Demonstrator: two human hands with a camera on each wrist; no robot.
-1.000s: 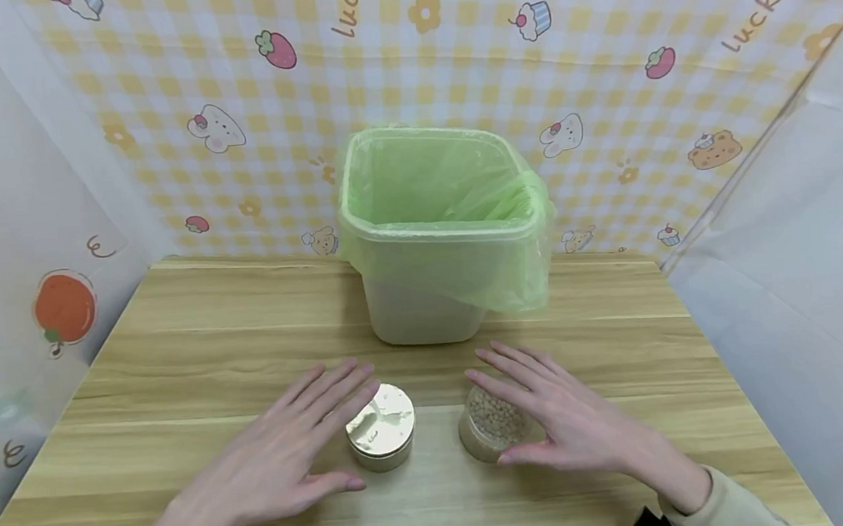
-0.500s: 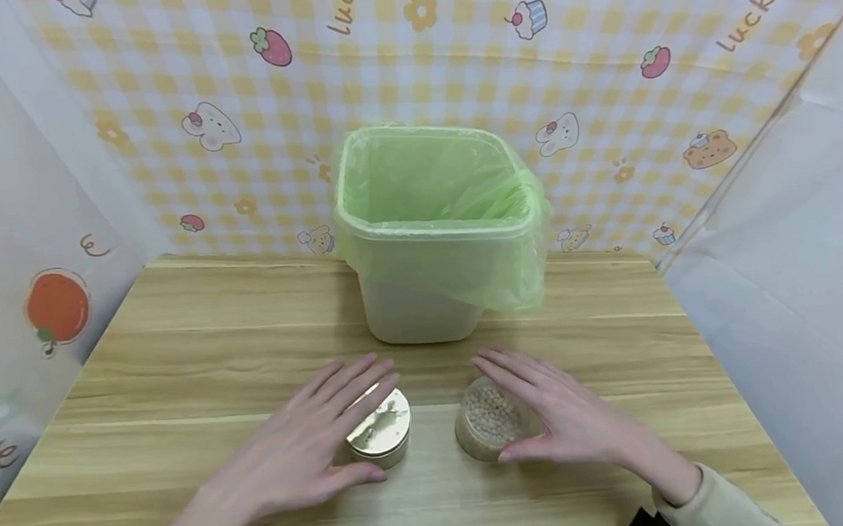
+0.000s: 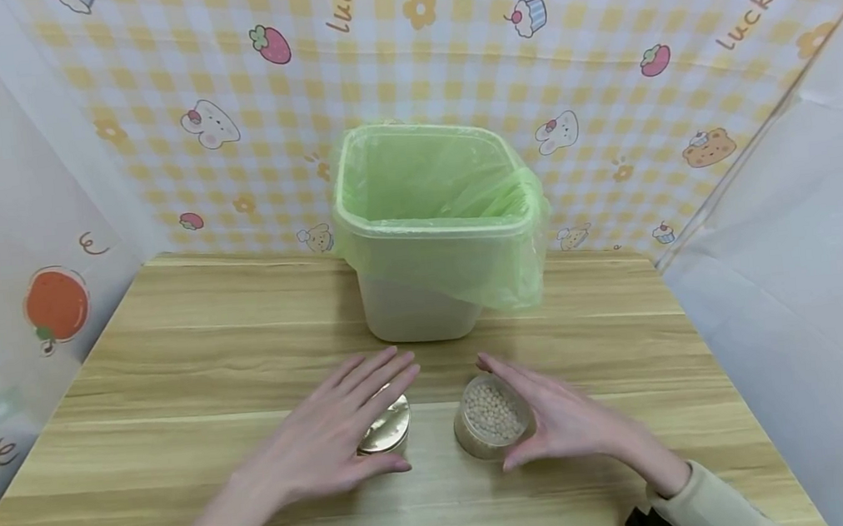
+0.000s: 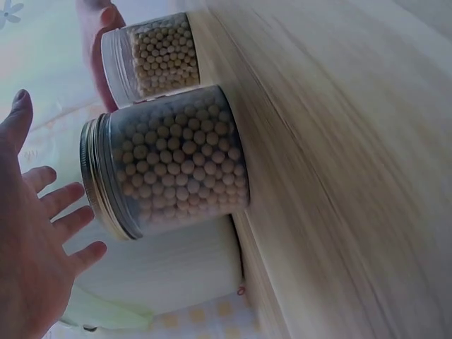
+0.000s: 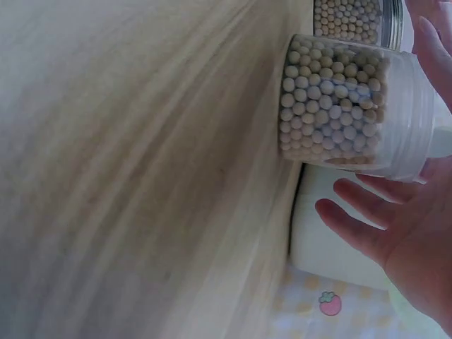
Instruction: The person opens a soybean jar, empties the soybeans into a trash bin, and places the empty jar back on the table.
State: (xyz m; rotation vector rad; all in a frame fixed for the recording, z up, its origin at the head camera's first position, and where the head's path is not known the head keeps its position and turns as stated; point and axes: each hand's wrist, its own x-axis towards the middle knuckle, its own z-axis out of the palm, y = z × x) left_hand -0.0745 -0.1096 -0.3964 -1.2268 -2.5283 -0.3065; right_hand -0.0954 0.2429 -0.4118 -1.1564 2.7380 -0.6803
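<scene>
A clear jar with a gold lid (image 3: 392,427) stands on the table, full of small beige balls in the left wrist view. My left hand (image 3: 346,428) hovers over its left side, fingers stretched out, thumb along the near side; the palm hides part of the lid. To its right is a lidless clear jar (image 3: 491,414) of the same balls (image 5: 332,99), filled to below the rim. My right hand (image 3: 563,413) curves beside it, index fingertip at its far side and thumb at its near side, fingers spread behind the rim in the right wrist view.
Behind the jars stands a whitish bin (image 3: 420,296) lined with a green plastic bag (image 3: 512,263). A yellow checked cloth (image 3: 420,71) hangs at the back, white sheets at both sides. The wooden table (image 3: 210,340) lies under everything.
My left hand has slid right over the gold-lidded jar, covering more of it. My right hand has come closer in around the lidless jar. Both jars stay in place on the table.
</scene>
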